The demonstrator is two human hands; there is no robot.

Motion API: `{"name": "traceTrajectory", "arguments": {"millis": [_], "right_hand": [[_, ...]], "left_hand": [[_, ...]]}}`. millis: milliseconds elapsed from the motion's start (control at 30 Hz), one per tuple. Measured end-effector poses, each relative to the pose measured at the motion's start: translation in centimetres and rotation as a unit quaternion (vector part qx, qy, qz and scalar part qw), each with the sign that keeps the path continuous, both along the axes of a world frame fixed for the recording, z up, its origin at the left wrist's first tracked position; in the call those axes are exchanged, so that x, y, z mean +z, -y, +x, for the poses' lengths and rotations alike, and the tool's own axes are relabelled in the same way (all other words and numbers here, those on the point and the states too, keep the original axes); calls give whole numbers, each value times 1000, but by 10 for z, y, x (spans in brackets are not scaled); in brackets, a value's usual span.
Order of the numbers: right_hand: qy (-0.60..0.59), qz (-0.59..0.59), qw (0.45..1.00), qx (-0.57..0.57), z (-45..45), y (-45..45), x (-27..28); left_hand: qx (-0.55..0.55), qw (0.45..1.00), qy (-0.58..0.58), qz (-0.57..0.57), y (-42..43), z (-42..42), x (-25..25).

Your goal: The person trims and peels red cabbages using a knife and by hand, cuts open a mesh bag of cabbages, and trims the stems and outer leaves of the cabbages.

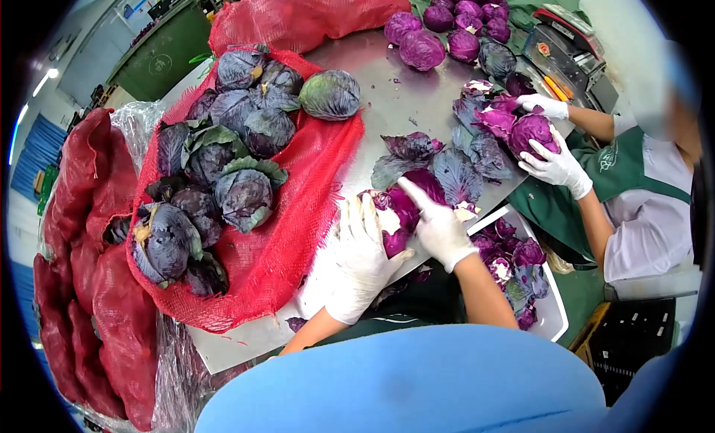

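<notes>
A red cabbage [391,220] with a pale cut stem end sits between my gloved hands at the table's near edge. My left hand [361,258] steadies its left side, fingers long against it and thumb below. On the other side, my right hand [441,228] grips the cabbage with its index finger stretched over a glossy purple leaf [422,185]; its remaining fingers are curled and partly hidden. Loose dark outer leaves [456,174] lie just beyond.
A red mesh sack [261,265] holding untrimmed cabbages [243,198] spreads across the left. Peeled cabbages [421,50] are grouped at the back near a scale [570,49]. At right, a co-worker's gloved hands [562,165] hold another cabbage above a white bin [555,314] of leaves.
</notes>
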State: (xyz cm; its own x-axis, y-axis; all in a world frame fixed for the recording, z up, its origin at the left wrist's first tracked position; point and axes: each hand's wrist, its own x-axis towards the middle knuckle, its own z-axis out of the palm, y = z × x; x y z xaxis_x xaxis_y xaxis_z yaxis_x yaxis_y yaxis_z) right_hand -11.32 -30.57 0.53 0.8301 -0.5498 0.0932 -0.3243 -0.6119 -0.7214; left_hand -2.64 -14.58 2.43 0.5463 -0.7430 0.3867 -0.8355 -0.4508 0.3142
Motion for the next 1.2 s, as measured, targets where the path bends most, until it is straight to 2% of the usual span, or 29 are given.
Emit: {"name": "traceTrajectory", "arguments": {"millis": [33,67,133,167,200,267,300,333,400,467,500,533,600,633,667,700,800,833,900,933,1000,1067,1133,1167,1200], "right_hand": [[2,124,992,-6,2,19,-18],[-70,80,993,-45,2,33,-21],[-123,361,922,-70,1,46,-12],[-88,413,902,-89,2,43,-11],[-90,412,903,-82,6,44,-20],[16,487,866,-113,8,50,-50],[62,518,846,-115,1,58,-35],[105,481,862,-124,-2,64,-30],[101,416,885,-182,-12,79,-22],[182,181,950,-177,-12,64,-19],[79,115,973,-184,-13,37,26],[151,158,972,-92,-10,10,45],[228,90,968,56,-3,-24,29],[126,0,991,36,-2,-33,26],[109,-1,994,31,3,-37,11],[115,19,992,44,7,-37,-2],[160,39,984,75,12,-41,-5],[108,29,992,65,9,-43,2],[49,26,997,54,10,-43,18],[49,27,997,50,11,-40,11],[47,-14,998,47,14,-35,-2],[138,108,984,13,15,-26,-13],[70,151,982,-91,15,4,-36],[68,321,937,-118,9,18,-40],[68,480,863,-141,2,33,-42]], "left_hand": [[5,1000,-26,0,-3,3,0],[3,1000,-24,-2,-8,8,-3],[-56,995,-42,-75,-21,27,-14],[-87,986,-48,-131,-29,37,-24],[-92,979,-81,-161,-35,45,-32],[-98,958,-197,-185,-45,54,-43],[-93,959,-193,-186,-48,57,-48],[-102,939,-252,-210,-51,56,-53],[-114,917,-305,-231,-55,53,-54],[-149,836,-437,-295,-55,49,-53],[-139,812,-471,-316,-55,41,-44],[-139,812,-474,-310,-56,39,-43],[-106,854,-434,-269,-57,39,-41],[-98,910,-347,-206,-61,42,-43],[-94,936,-283,-187,-62,45,-45],[-97,937,-280,-188,-56,42,-38],[-42,791,-522,-315,-38,23,-21],[-70,795,-495,-345,-37,30,-40],[-59,934,-295,-192,-39,27,-25],[-45,986,-144,-75,-42,20,-12],[-26,987,-147,-61,-39,20,-13],[-21,976,-189,-109,-40,30,-28],[-47,971,-190,-138,-41,39,-29],[-87,952,-235,-177,-46,50,-39],[-128,928,-276,-217,-47,61,-47]]}}
